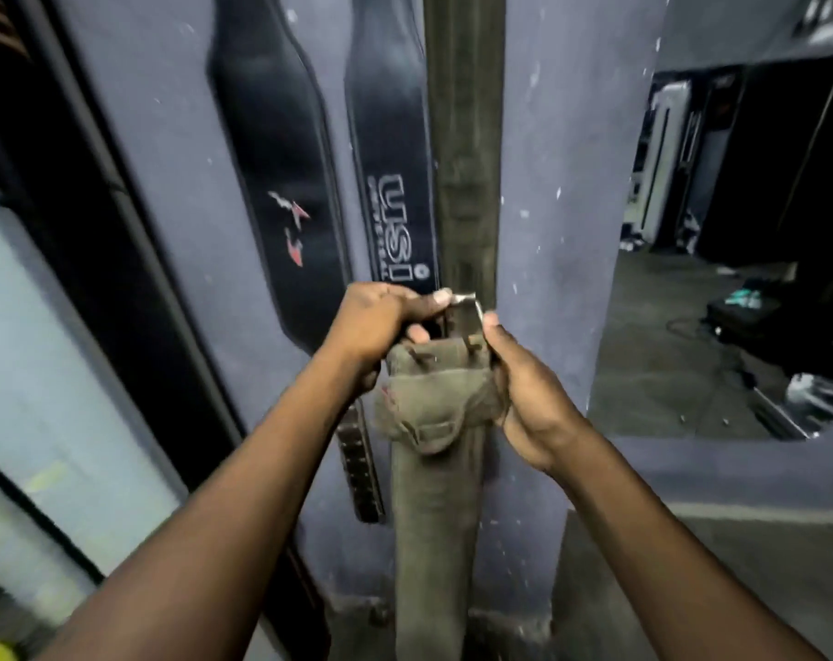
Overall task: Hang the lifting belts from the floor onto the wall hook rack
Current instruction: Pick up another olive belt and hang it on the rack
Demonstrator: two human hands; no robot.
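Both hands, left and right, closed on the metal buckle end of an olive canvas lifting belt, against the blue-grey wall. Just left, touching: two black leather belts. Open floor past the wall's right edge.

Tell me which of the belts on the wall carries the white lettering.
The middle black belt, reading USI. The black belt left of it has red marks, and the olive belt on its right, held by both hands, shows none.
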